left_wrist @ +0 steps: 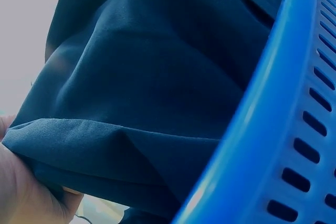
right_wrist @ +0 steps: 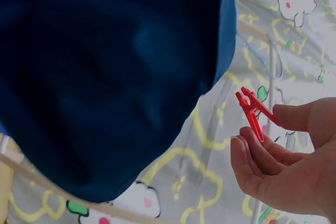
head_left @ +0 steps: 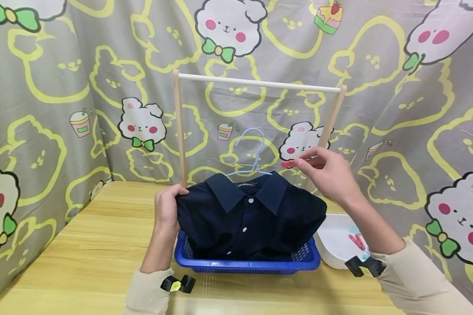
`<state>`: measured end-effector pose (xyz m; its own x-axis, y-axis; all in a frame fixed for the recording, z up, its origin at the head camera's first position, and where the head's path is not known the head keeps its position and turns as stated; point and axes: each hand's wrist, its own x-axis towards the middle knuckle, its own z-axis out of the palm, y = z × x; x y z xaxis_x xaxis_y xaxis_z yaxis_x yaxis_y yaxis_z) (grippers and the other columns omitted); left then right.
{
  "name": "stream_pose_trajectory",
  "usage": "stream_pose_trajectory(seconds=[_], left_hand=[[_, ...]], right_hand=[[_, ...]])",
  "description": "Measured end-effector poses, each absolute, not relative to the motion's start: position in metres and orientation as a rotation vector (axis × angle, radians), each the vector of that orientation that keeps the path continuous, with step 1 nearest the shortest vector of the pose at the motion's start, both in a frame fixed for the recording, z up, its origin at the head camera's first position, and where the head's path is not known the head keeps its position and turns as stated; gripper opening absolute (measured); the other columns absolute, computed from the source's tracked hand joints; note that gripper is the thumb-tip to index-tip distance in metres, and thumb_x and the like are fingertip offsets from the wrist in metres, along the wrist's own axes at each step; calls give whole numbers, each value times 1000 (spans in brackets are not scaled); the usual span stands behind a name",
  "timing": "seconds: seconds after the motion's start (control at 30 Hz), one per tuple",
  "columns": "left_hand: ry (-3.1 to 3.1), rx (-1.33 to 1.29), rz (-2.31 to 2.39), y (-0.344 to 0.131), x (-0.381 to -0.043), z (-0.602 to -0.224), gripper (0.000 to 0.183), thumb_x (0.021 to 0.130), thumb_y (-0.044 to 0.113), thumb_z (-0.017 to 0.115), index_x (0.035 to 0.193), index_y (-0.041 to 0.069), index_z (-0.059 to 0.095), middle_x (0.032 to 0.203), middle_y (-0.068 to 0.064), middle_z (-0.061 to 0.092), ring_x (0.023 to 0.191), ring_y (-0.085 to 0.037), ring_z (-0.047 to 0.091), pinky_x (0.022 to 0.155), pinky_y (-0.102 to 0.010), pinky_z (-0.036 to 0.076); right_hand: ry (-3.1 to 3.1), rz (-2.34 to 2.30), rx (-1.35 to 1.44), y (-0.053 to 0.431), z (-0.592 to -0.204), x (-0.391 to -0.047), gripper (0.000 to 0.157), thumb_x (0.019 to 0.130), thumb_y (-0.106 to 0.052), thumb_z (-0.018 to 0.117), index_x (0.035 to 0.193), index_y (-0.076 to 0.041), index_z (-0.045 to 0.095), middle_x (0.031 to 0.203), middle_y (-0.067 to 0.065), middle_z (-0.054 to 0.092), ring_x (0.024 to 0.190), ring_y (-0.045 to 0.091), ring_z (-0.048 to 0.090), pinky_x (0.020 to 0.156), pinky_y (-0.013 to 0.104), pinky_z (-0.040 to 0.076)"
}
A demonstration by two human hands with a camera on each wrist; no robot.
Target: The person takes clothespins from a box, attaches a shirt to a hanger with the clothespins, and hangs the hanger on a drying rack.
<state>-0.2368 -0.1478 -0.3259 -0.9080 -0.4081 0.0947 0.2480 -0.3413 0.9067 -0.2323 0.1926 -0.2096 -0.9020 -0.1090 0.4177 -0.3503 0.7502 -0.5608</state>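
A dark navy collared shirt with white buttons is on a light blue hanger, its lower part down in a blue plastic basket. My left hand grips the shirt at its left shoulder; in the left wrist view the cloth lies between thumb and fingers, which are partly hidden. Above the shirt's right shoulder, my right hand pinches a red clothespin by its legs. The right wrist view shows that clothespin between thumb and fingers, apart from the shirt.
Behind the basket stands a rack with wooden posts and a white crossbar. To the right, a white tray holds red clothespins and some light blue ones. A patterned curtain surrounds the wooden table.
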Motion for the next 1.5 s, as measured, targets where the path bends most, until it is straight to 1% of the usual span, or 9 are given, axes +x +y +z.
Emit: stream_pose_trajectory(seconds=[0.27,0.47,0.6,0.83,1.03,1.3,1.5], left_hand=[[-1495,209,-2270,-146,-238,-327,25,73,0,59,53,13,67,66,4,62,62,-12,59,59,-25,53],[-1501,197,-2281,-145,-238,-326,26,75,-1,59,54,14,67,64,5,62,62,-12,59,60,-25,53],[-1498,204,-2275,-145,-237,-325,26,75,-1,59,54,13,67,66,4,63,63,-12,59,60,-25,53],[-1516,203,-2273,-146,-236,-326,27,77,-1,59,55,13,67,65,5,62,65,-14,59,62,-25,54],[-1516,204,-2269,-146,-235,-325,28,77,-1,59,54,14,67,63,6,62,63,-13,59,60,-25,53],[-1536,204,-2260,-147,-235,-325,30,78,-1,59,54,14,67,61,7,62,63,-14,58,61,-25,53],[-1519,195,-2261,-146,-236,-325,32,78,-2,58,52,14,67,60,7,62,63,-14,58,61,-25,53]], right_hand=[[-2593,981,451,172,-205,-225,38,99,-44,63,117,-11,68,106,12,77,100,26,72,77,35,50],[-2581,998,498,160,-204,-225,33,99,-40,65,115,-11,68,104,10,77,98,24,73,78,36,51],[-2577,1018,530,150,-205,-226,29,99,-36,66,114,-11,68,102,9,77,96,22,72,79,37,52],[-2580,1021,555,134,-208,-227,29,98,-35,68,113,-10,69,101,7,76,94,20,72,79,38,55],[-2574,1047,582,122,-207,-226,28,96,-32,70,111,-8,69,100,7,77,93,20,73,80,38,57],[-2532,1071,633,111,-208,-225,25,93,-30,75,108,-11,69,98,4,78,92,16,74,79,37,56],[-2519,1098,665,102,-206,-224,25,93,-32,75,107,-13,70,98,2,77,91,14,74,77,35,56]])
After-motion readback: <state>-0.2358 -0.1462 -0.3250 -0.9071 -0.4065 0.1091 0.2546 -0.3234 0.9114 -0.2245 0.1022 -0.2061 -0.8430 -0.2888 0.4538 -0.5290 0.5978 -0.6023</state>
